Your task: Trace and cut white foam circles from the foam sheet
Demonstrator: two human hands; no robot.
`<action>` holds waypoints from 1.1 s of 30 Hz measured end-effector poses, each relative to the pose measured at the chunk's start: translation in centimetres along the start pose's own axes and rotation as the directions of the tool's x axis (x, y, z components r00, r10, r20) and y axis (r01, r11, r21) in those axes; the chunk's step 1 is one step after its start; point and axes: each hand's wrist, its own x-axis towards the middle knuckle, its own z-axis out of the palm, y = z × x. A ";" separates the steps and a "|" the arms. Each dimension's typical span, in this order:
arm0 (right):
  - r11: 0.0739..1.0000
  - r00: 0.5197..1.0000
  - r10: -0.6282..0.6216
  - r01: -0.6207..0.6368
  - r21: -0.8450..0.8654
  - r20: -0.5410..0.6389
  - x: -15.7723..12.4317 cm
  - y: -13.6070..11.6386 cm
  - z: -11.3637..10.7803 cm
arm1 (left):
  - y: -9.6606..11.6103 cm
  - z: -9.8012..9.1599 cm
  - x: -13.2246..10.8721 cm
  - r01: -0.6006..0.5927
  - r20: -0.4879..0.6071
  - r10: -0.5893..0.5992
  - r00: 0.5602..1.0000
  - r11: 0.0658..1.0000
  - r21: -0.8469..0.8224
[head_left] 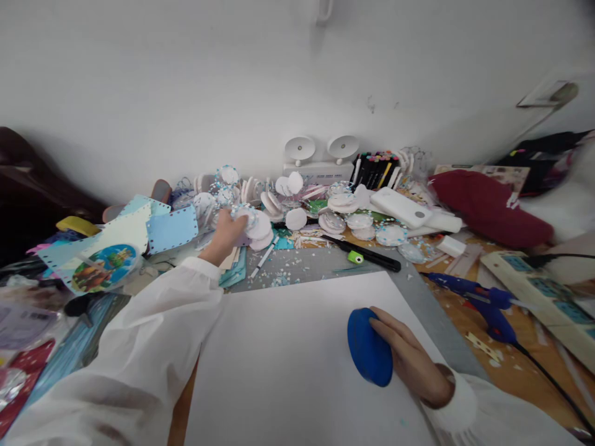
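Observation:
My right hand (pixel 411 353) grips a thick, round blue disc (pixel 369 347) by its side, tilted above a large white sheet of paper (pixel 279 365). What kind of thing the blue disc is, I cannot tell. Farther off, my left hand (pixel 224 235) reaches into a pile of white round discs, several trimmed with blue and white beading. Its thumb and fingers close on the edge of a beaded white disc (pixel 245 217); the fingertips are partly hidden. Beside that hand lie plain white discs (pixel 260 229) and a white marker (pixel 264 256).
A blue glue gun (pixel 483 297) with a cord and a power strip (pixel 539 291) lie at the right. Behind are black markers (pixel 376 170), a two-headed lamp (pixel 320 158) and a maroon cap (pixel 488 207). A black utility knife (pixel 367 253) borders the paper. Light-blue sheets (pixel 173 229) lie left.

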 end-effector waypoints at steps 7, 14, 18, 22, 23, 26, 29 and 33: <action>1.000 1.000 0.027 -0.027 -0.002 -0.002 -0.2 -0.3 0.0 | -0.4 1.4 -0.3 -0.070 -0.187 0.141 0.972 0.936 0.344; 0.999 1.000 0.016 -0.015 -0.050 0.016 0.4 0.8 -0.7 | 0.6 -0.1 -0.2 -0.223 -0.195 0.329 0.924 0.878 0.424; 0.998 1.000 0.011 -0.010 -0.058 0.011 0.3 0.7 -0.5 | 0.8 -1.9 0.0 -0.430 -0.106 0.516 0.850 0.796 0.426; 0.998 1.000 0.021 -0.020 -0.053 0.019 0.2 0.4 -0.2 | 1.4 -2.7 1.1 -0.554 -0.041 0.622 0.782 0.724 0.411; 0.998 0.999 0.025 -0.023 -0.061 0.024 0.3 0.4 -0.2 | 1.6 -2.8 1.5 -0.559 -0.046 0.628 0.777 0.721 0.409; 0.997 0.999 0.028 -0.027 -0.071 0.024 0.3 0.3 -0.2 | 2.6 -2.9 2.6 -0.594 0.007 0.643 0.766 0.703 0.391; 0.999 0.999 0.034 -0.033 -0.041 0.010 0.1 0.0 -0.1 | 3.8 -2.5 2.5 -0.695 0.215 0.666 0.714 0.636 0.336; 0.996 0.996 0.079 -0.077 0.054 -0.032 -0.2 -0.8 0.4 | 4.8 -0.8 -0.1 -0.813 0.515 0.642 0.568 0.536 0.228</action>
